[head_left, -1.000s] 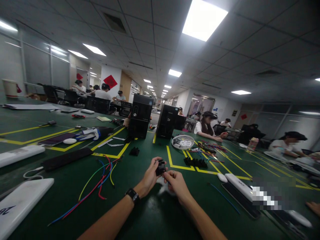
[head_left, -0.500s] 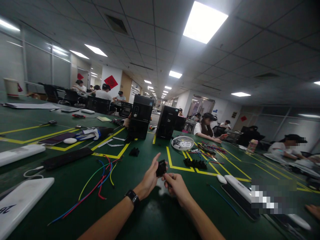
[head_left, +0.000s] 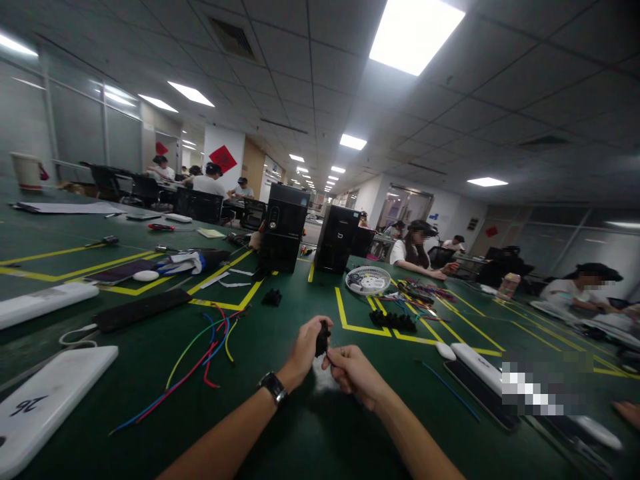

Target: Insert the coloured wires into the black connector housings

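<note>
My left hand [head_left: 302,355] is closed around a small black plastic block [head_left: 323,339], held above the green table in front of me. Just to the right, my right hand [head_left: 357,375] pinches with thumb and forefinger close to the block's lower edge. Whatever lies between those fingertips is too small to make out. A similar black piece [head_left: 271,297] lies beyond my left hand, and a row of black pieces [head_left: 394,321] rests to the right. Left of my hands are loose red, blue, green and yellow wires [head_left: 213,347]. One blue wire [head_left: 450,390] lies at the right.
Two black computer towers [head_left: 284,230] stand ahead on the green table [head_left: 210,427]. A white round basket [head_left: 368,281] sits beside a wire bundle [head_left: 425,291]. White power banks [head_left: 65,400] and a dark pouch [head_left: 145,310] lie left. People sit farther off.
The left hand has turned the black block, so it now shows narrower and more edge-on. The right hand stays close with its fingers pinched. The view has shifted slightly.
</note>
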The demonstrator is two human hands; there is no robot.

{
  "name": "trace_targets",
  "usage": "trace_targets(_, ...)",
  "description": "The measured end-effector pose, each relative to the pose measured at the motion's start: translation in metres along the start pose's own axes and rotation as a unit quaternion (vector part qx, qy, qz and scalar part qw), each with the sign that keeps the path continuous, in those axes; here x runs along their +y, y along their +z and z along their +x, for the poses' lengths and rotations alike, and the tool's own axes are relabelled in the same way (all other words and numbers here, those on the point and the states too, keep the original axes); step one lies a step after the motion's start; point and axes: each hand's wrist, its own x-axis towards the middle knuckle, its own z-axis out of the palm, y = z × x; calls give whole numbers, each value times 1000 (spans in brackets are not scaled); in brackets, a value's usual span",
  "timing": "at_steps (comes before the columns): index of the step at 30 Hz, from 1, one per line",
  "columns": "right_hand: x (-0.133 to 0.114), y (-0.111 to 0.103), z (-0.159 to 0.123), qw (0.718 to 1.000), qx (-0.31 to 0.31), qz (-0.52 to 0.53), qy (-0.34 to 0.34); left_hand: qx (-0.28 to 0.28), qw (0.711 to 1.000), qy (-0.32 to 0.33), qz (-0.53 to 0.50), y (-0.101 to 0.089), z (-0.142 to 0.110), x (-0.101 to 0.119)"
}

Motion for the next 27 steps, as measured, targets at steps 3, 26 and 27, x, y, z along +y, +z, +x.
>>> trace_targets(3, 2, 2, 0, 1000, 2, 6, 5, 15, 998, 20, 51, 4, -2, 1)
trace_targets(26, 13, 1, 3, 996, -31, 57, 59, -8, 984, 28, 176, 7, -9, 4)
trace_targets(27, 13, 1, 4, 996, -33, 60, 57, -5, 986, 19, 164, 7, -10, 3)
